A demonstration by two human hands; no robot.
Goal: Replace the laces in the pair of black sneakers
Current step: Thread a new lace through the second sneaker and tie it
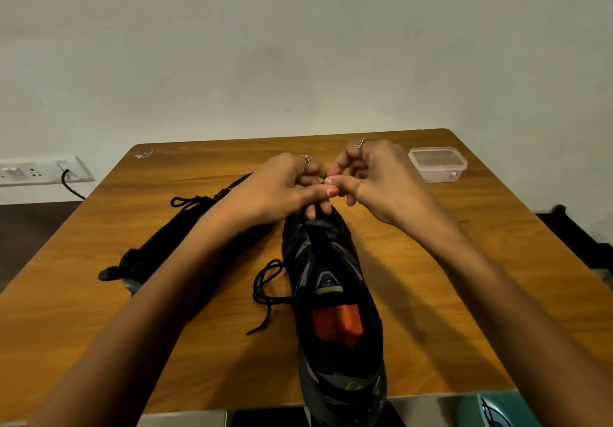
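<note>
Head view finding: work is in progress on one sneaker, which lies lengthwise at lower centre of the frame with its toe pointing up the frame and its heel overhanging the near edge of the wooden table. Both hands meet over its toe end at frame centre. The left hand and right hand have fingers curled in a narrow pinch, apparently on a lace end; the lace itself is too small to confirm between the fingertips. A loose black lace trails in loops just left of this shoe. Its upper eyelets look unlaced, orange insole exposed.

The second sneaker lies at centre left, partly hidden by the left forearm, with a lace visible at its far end.

Judgement: early to middle stage; lacing of the near shoe remains unfinished, and the second shoe's status cannot be determined.

A clear plastic container stands at upper right of the table.
</note>
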